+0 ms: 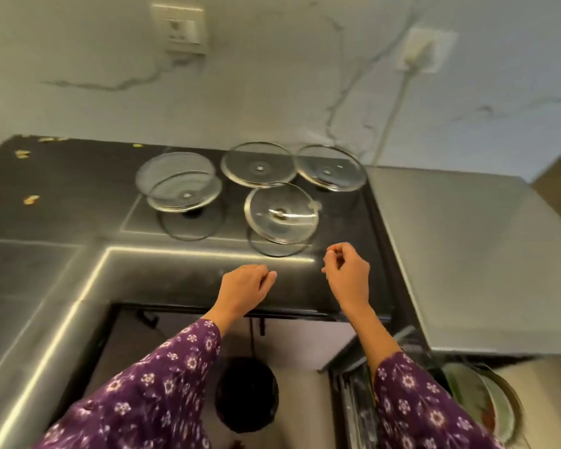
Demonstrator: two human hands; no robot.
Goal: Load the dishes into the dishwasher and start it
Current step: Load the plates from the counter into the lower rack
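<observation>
Several glass lids lie upside down on the black counter (78, 189). The nearest lid (281, 215) tilts on its knob, just beyond my right hand (347, 273). Another lid (182, 189) sits to the left, and two more stand behind, in the middle (258, 168) and on the right (329, 171). My left hand (246, 286) hovers over the counter's front edge with loosely curled fingers, holding nothing. The right hand is also loosely curled and holds nothing. At the lower right, the dishwasher rack (357, 400) shows plates (486, 400) standing in it.
A steel surface (467, 254) adjoins the counter on the right. A plugged-in cable (399, 102) runs down the marble wall. Yellow scraps (30, 199) litter the counter's left part. A round black object (246, 393) sits on the floor below the counter.
</observation>
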